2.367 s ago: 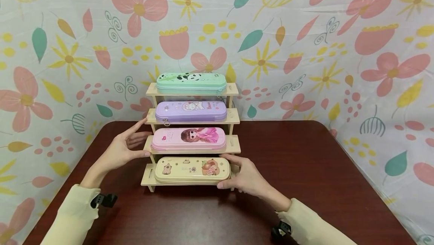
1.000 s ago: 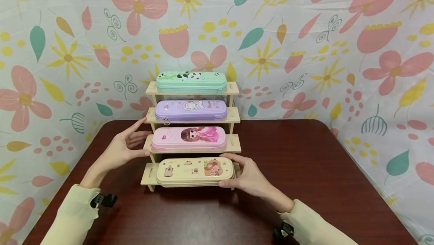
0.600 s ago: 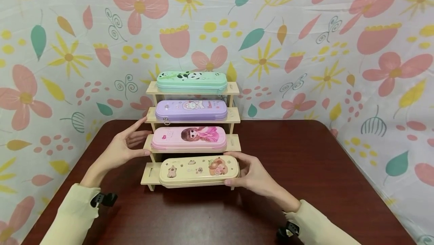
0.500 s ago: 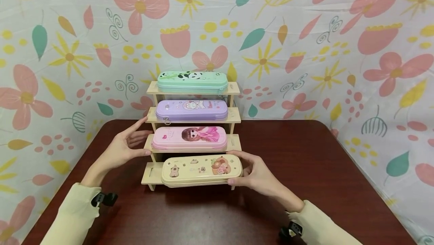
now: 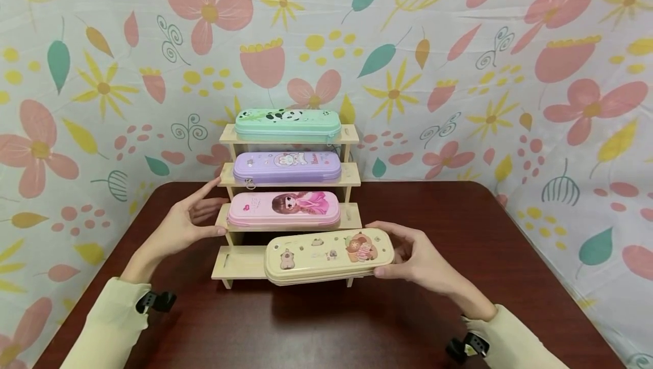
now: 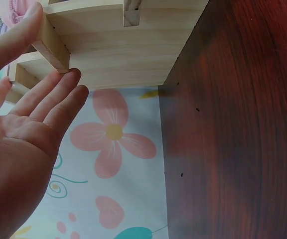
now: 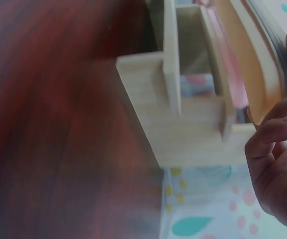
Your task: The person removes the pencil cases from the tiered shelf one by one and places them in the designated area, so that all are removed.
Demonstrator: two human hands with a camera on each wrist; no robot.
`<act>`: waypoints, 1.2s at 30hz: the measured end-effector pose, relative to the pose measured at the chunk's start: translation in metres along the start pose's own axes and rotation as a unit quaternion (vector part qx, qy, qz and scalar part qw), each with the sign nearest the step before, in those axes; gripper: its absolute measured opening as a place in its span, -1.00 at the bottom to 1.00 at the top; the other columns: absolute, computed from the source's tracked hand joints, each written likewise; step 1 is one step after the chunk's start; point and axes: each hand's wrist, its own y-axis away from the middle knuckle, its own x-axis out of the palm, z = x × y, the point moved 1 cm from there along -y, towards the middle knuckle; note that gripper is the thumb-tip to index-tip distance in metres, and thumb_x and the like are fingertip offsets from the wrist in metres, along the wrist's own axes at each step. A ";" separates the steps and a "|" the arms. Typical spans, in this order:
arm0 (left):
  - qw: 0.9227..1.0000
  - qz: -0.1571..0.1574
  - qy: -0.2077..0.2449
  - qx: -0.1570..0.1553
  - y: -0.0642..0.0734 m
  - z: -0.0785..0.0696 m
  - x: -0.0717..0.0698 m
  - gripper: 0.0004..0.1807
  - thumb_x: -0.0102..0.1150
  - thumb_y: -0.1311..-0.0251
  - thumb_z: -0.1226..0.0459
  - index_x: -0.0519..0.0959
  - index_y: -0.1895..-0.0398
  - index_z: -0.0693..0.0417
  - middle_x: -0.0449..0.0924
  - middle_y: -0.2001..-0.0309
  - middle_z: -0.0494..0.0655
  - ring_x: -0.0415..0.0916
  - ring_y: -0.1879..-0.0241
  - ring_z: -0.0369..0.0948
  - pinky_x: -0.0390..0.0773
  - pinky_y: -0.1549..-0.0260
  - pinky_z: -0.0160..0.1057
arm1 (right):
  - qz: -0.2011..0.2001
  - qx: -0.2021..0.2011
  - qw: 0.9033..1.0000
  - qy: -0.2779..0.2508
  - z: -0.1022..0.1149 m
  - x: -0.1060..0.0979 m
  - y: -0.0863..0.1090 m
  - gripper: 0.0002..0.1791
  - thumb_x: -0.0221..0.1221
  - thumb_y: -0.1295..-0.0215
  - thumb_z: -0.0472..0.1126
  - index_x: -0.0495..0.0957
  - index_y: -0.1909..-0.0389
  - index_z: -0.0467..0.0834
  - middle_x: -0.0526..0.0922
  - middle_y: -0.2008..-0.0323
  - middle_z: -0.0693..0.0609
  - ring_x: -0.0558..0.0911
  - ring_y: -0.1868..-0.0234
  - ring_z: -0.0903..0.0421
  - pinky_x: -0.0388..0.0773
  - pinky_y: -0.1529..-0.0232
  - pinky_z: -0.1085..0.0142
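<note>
In the head view my right hand (image 5: 425, 258) grips the right end of a cream pencil case (image 5: 306, 260) with cartoon animals on its lid, thumb in front and fingers behind. The case is tilted, its right end higher, over the lowest tier of a wooden stepped rack (image 5: 240, 264). My left hand (image 5: 181, 224) touches the rack's left side with extended fingers, thumb by the third tier's end. Its fingertips (image 6: 72, 75) meet the wood in the left wrist view. The right wrist view shows the cream case (image 7: 258, 64) from below, beside my curled fingers (image 7: 278, 124).
On the upper tiers lie a green panda pencil case (image 5: 288, 125), a purple one (image 5: 288, 166) and a pink one (image 5: 283, 210) with a girl's picture. The rack stands on a dark wooden table (image 5: 433, 210), with a flower-patterned cloth (image 5: 408, 74) behind.
My right hand has lifted the cream pencil case off the lowest tier and moved it to the right, tilting it. My left hand has stayed at the rack's side.
</note>
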 end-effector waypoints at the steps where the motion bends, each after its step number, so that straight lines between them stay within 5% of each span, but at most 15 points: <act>1: 1.000 0.001 0.000 -0.001 0.000 0.000 0.000 0.19 0.60 -0.10 0.43 0.10 -0.72 -0.21 0.56 -0.32 0.26 0.55 -0.30 -0.07 0.54 -0.18 -0.38 | 0.001 -0.006 1.000 0.002 0.001 -0.004 0.001 -0.17 0.56 -0.06 -0.44 0.50 -0.41 -0.23 0.67 0.19 -0.16 0.35 0.68 0.26 0.31 0.74 0.38; 13: 1.000 0.005 -0.003 0.004 -0.001 -0.001 0.001 0.20 0.61 -0.10 0.42 0.08 -0.73 -0.21 0.54 -0.34 0.25 0.53 -0.31 0.08 0.54 -0.18 -0.37 | 0.001 -0.022 1.000 0.010 0.013 -0.062 0.021 -0.20 0.43 -0.19 -0.55 0.39 -0.46 -0.32 0.71 0.05 -0.14 0.43 0.68 0.19 0.41 0.79 0.26; 19: 1.000 0.004 -0.004 0.004 0.000 -0.001 0.000 0.19 0.60 -0.11 0.43 0.08 -0.73 -0.20 0.53 -0.35 0.26 0.55 -0.31 -0.05 0.55 -0.19 -0.34 | -0.026 -0.030 0.998 0.039 0.018 -0.100 0.032 -0.22 0.33 -0.24 -0.62 0.36 -0.49 -0.31 0.72 0.01 -0.06 0.36 0.73 0.06 0.28 0.86 0.13; 24: 1.000 0.003 -0.006 0.003 0.002 -0.002 -0.001 0.19 0.60 -0.12 0.42 0.08 -0.73 -0.22 0.53 -0.35 0.25 0.53 -0.31 0.08 0.55 -0.20 -0.30 | -0.044 -0.031 0.997 0.047 0.016 -0.129 0.040 -0.20 0.28 -0.24 -0.67 0.36 -0.51 -0.27 0.71 -0.05 0.00 0.32 0.72 0.00 0.23 0.85 0.09; 31: 1.000 0.002 -0.010 0.001 0.002 -0.002 0.000 0.18 0.60 -0.12 0.41 0.08 -0.73 -0.22 0.54 -0.33 0.26 0.51 -0.31 0.19 0.54 -0.19 -0.35 | -0.064 0.006 0.996 0.067 0.001 -0.160 0.047 -0.19 0.27 -0.28 -0.64 0.37 -0.54 -0.17 0.74 0.11 0.06 0.35 0.66 -0.01 0.22 0.82 0.07; 36: 1.000 0.003 -0.006 0.000 0.002 -0.003 0.000 0.19 0.59 -0.12 0.42 0.08 -0.73 -0.21 0.54 -0.33 0.26 0.49 -0.32 0.21 0.55 -0.20 -0.31 | -0.072 0.040 0.993 0.082 -0.011 -0.177 0.046 -0.20 0.28 -0.35 -0.55 0.34 -0.57 -0.10 0.73 0.04 0.09 0.41 0.62 0.01 0.25 0.80 0.04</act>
